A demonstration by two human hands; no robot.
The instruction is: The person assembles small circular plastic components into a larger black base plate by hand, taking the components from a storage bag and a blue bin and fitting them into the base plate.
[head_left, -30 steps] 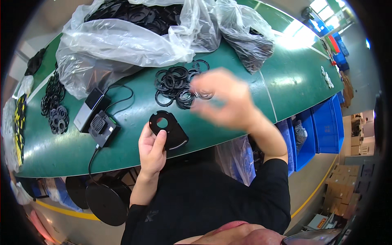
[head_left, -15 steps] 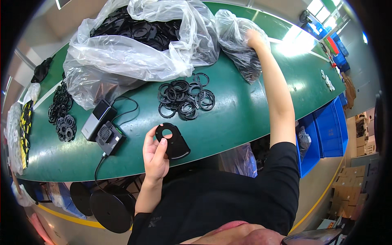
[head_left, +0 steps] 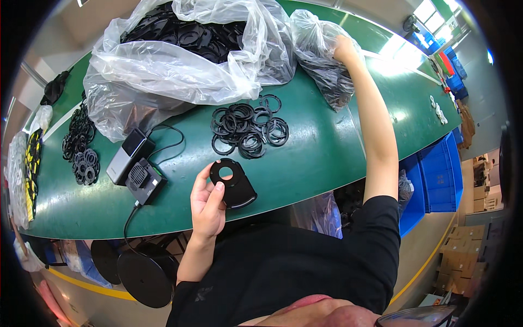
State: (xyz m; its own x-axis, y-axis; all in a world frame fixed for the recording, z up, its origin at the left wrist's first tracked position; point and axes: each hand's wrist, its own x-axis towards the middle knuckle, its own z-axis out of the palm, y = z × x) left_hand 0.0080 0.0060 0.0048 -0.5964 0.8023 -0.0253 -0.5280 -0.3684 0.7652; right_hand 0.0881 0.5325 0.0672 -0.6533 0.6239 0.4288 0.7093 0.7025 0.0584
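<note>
In left grip (head_left: 208, 210): black plate (head_left: 241, 191), left edge pinched; right grip (head_left: 345, 51): closure unclear.

Head-worn fisheye, facing down, near green table (head_left: 310, 163)

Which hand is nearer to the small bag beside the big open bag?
Right. The right hand is at the upper right side of the small bag. The left hand is well away from it, toward the lower left, holding a black plate.

Right hand (head_left: 344, 50) moved from beside black ring pile (head_left: 239, 122) to smaller plastic bag (head_left: 321, 61).
</note>
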